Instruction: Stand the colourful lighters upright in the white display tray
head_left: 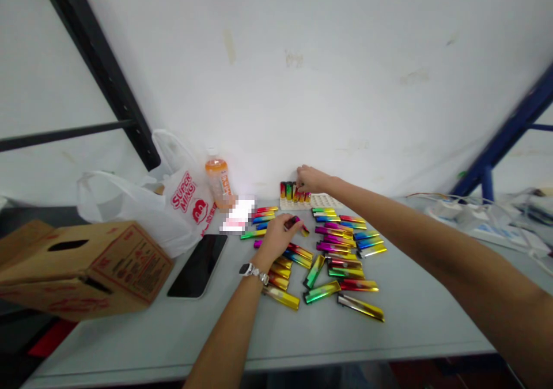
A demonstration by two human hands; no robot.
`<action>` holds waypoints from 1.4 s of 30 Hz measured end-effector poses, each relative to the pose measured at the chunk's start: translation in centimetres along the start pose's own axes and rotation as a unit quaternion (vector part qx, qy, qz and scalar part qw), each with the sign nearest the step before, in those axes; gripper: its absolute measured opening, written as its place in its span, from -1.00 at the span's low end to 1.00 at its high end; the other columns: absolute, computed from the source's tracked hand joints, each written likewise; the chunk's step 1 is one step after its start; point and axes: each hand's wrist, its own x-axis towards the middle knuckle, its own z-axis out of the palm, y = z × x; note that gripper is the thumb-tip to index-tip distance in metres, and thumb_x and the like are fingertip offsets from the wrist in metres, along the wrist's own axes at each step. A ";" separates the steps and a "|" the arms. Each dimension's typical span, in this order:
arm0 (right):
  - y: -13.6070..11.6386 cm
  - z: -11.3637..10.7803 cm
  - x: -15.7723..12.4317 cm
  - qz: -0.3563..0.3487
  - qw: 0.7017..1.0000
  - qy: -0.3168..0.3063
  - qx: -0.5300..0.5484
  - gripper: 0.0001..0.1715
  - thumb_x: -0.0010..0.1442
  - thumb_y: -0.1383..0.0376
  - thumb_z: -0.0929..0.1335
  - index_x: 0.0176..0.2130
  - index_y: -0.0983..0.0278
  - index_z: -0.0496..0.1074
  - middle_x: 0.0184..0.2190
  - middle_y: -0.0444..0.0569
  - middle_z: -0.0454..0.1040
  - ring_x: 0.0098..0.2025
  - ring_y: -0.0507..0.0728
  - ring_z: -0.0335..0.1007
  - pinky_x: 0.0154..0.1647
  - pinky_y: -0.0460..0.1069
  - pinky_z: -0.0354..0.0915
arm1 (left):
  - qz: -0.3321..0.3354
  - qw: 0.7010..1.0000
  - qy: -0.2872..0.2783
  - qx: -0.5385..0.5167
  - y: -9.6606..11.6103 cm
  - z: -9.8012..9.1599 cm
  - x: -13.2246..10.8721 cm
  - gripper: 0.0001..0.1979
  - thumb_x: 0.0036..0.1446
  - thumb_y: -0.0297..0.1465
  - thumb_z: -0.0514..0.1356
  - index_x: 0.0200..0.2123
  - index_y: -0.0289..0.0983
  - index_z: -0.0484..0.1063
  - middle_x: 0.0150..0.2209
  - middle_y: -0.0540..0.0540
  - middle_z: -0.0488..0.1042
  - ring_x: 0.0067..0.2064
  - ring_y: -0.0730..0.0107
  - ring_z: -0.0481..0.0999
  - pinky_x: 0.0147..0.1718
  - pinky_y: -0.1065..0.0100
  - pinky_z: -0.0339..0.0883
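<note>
Metallic two-tone lighters lie in loose groups across the grey table (pixel 389 325). My left hand (pixel 279 236) is closed around a purple-and-yellow lighter (pixel 305 229), above the lighters on the left side. Further back, a pale tray with rows of holes (pixel 330 202) sits by the wall, and several lighters (pixel 288 191) stand upright at its left end. My right hand (pixel 311 179) reaches over this tray, its fingers pinched at the top of one standing lighter; the fingertips are partly hidden. A green lighter (pixel 322 292) and a silver-and-yellow one (pixel 362 308) lie nearer the front edge.
On the left are a cardboard box (pixel 125 268), a white plastic bag (pixel 181 204), an orange drink bottle (pixel 219 181) and a dark phone (pixel 199 266). A bright, blurred-out item (pixel 239 215) lies behind the phone. White power strips and cables (pixel 479 225) run along the right.
</note>
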 end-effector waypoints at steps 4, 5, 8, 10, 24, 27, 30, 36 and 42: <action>0.5 0.8 -0.5 -0.009 1.000 0.004 0.027 -0.71 0.21 0.26 0.35 -0.19 0.36 0.61 -0.17 0.19 0.52 -0.04 0.24 0.37 -0.04 0.00 0.22 | 0.005 0.997 0.073 -0.025 -0.4 0.3 0.4 -0.72 0.19 -0.21 0.18 -0.40 -0.31 0.49 -0.43 -0.06 0.44 -0.34 0.35 0.42 -0.35 0.38 0.25; 0.6 0.7 -0.4 -0.016 1.000 -0.004 0.027 -0.72 0.20 0.27 0.35 -0.20 0.37 0.61 -0.18 0.19 0.53 -0.06 0.23 0.39 -0.05 -0.01 0.22 | 0.008 0.996 0.082 -0.031 -0.5 0.4 0.4 -0.72 0.20 -0.21 0.17 -0.39 -0.30 0.48 -0.41 -0.06 0.45 -0.33 0.35 0.42 -0.35 0.38 0.26; 0.2 0.0 0.4 -0.036 0.998 -0.049 0.016 -0.75 0.15 0.33 0.36 -0.24 0.39 0.61 -0.23 0.18 0.56 -0.16 0.19 0.45 -0.14 -0.02 0.25 | 0.007 0.995 0.086 -0.053 -0.6 0.5 0.4 -0.71 0.21 -0.19 0.16 -0.39 -0.29 0.45 -0.40 -0.06 0.45 -0.33 0.35 0.43 -0.36 0.39 0.25; -0.4 -0.6 1.2 -0.041 0.996 -0.077 0.003 -0.74 0.11 0.36 0.37 -0.21 0.41 0.61 -0.26 0.18 0.58 -0.23 0.18 0.47 -0.21 -0.01 0.26 | -0.005 0.995 0.074 -0.071 -0.4 0.6 0.3 -0.71 0.21 -0.18 0.15 -0.39 -0.28 0.42 -0.40 -0.06 0.47 -0.34 0.35 0.45 -0.38 0.40 0.25; -1.4 -1.0 3.6 -0.059 0.991 -0.111 -0.040 -0.65 0.07 0.37 0.39 -0.12 0.45 0.58 -0.23 0.23 0.58 -0.21 0.23 0.51 -0.23 0.03 0.34 | -0.047 0.982 0.040 -0.181 -0.1 1.1 0.0 -0.73 0.31 -0.14 0.01 -0.31 -0.22 0.23 -0.51 0.05 0.40 -0.43 0.39 0.51 -0.39 0.39 0.32; -1.3 -0.7 3.3 -0.063 0.990 -0.113 -0.060 -0.64 0.07 0.38 0.40 -0.10 0.44 0.57 -0.21 0.24 0.59 -0.19 0.25 0.53 -0.22 0.03 0.35 | -0.058 0.977 0.049 -0.200 0.2 1.1 0.0 -0.72 0.30 -0.12 0.03 -0.26 -0.22 0.26 -0.53 0.07 0.37 -0.47 0.41 0.50 -0.41 0.40 0.34; -1.6 -0.4 2.9 -0.062 0.989 -0.109 -0.080 -0.61 0.07 0.40 0.41 -0.06 0.43 0.54 -0.19 0.24 0.59 -0.15 0.26 0.53 -0.21 0.02 0.36 | -0.067 0.972 0.052 -0.220 0.2 1.3 0.1 -0.68 0.28 -0.07 0.03 -0.24 -0.22 0.26 -0.52 0.09 0.34 -0.57 0.51 0.39 -0.54 0.46 0.27; -2.3 -0.2 1.9 -0.041 0.994 -0.085 -0.063 -0.54 0.11 0.37 0.41 0.03 0.39 0.45 -0.09 0.26 0.55 -0.10 0.27 0.51 -0.21 0.00 0.32 | -0.080 0.958 0.069 -0.266 0.2 1.5 0.6 -0.57 0.21 0.03 0.08 -0.29 -0.25 0.29 -0.56 0.10 0.27 -0.61 0.59 0.18 -0.64 0.52 0.04; -4.0 0.4 -2.4 0.081 0.980 0.114 0.142 -0.60 0.25 0.36 0.24 0.08 0.35 0.32 -0.24 0.11 0.57 -0.24 0.16 0.48 -0.24 -0.03 0.24 | -0.182 0.917 0.019 -0.354 2.0 1.0 0.2 -0.30 0.17 0.21 -0.14 -0.51 -0.30 0.35 -0.68 0.11 0.10 -0.67 0.59 0.06 -0.68 0.49 -0.10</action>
